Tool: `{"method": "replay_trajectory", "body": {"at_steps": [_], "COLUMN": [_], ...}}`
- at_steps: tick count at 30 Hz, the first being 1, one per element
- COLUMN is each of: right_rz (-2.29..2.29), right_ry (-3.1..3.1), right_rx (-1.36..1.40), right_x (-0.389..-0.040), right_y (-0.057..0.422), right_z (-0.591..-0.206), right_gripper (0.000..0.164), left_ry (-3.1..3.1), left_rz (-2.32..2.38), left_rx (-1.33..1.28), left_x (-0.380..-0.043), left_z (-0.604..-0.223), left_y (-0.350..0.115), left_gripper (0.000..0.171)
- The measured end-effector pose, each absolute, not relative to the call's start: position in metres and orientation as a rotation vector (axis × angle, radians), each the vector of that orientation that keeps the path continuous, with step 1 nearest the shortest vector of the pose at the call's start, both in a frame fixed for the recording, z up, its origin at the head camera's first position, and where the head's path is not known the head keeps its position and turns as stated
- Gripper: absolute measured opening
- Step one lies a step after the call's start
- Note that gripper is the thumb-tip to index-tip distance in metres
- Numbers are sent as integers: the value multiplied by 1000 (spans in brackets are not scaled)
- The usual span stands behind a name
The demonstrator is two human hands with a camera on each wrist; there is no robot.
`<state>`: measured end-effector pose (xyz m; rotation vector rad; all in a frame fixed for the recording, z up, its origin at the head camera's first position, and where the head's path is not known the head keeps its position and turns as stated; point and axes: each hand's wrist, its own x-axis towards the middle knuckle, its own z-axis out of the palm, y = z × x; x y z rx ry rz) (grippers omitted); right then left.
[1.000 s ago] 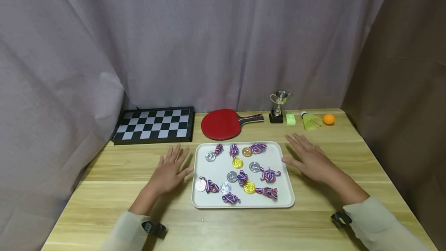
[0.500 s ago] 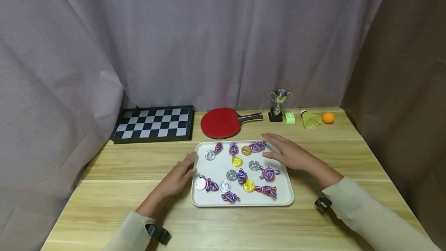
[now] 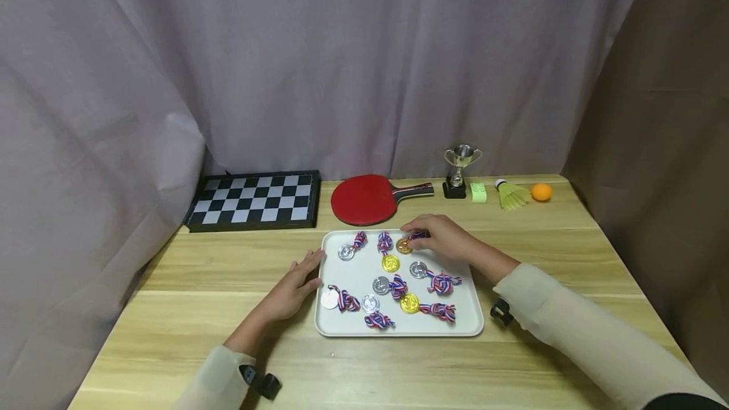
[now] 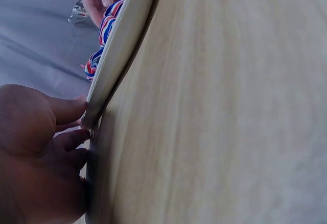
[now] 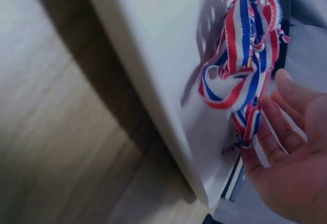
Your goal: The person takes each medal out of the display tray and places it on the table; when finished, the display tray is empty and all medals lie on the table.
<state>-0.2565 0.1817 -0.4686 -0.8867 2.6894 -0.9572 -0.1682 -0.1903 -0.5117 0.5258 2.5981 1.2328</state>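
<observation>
A white tray (image 3: 393, 330) bears several gold, silver and bronze-coloured medals with red, white and blue ribbons. My left hand (image 3: 293, 286) rests against the tray's left side; in the left wrist view the thumb (image 4: 69, 109) meets its rim. Over the back right part of the tray, my right hand (image 3: 444, 238) reaches to the bronze-coloured medal (image 3: 404, 246), thumb and fingers to either side of its ribbon, which they partly hide. In the right wrist view the thumb stands apart from the fingers, beside striped ribbons (image 5: 240, 40).
Behind the tray lie a chessboard (image 3: 256, 200) and a red table tennis paddle (image 3: 364, 200). Further right stand a small trophy cup (image 3: 457, 169), a green block (image 3: 478, 193), a yellow shuttlecock (image 3: 512, 195) and an orange ball (image 3: 542, 192). Grey curtains (image 3: 342, 49) enclose the table.
The right hand has moved left from beside the tray to the bronze-coloured medal's ribbon. My left hand has come in against the tray's left side. The medals lie as before.
</observation>
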Motion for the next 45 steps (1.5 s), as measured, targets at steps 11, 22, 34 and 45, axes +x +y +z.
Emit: {"method": "replay_trajectory", "body": {"at_steps": [11,22,34,45], "right_rz": [-885,-943,-1086,-1243], "right_ry": [2765,2764,2698,2607], "right_rx": [-849,-741,-692,-612], "right_x": [-257,-257,-263,-262], "right_y": [167,163,168,188], "right_z": [-482,-483,-483,-474], "right_gripper": [33,22,14,9], "left_ry": [2595,2597,2596,2601], "left_rz": [1212,1217,1204,1206], "left_rx": [516,521,523,524], "left_x": [-168,-167,-168,-168], "left_z": [-511,-510,-511,-512], "left_y": [-189,-190,-190,-189], "left_gripper": [60,60,60,60]}}
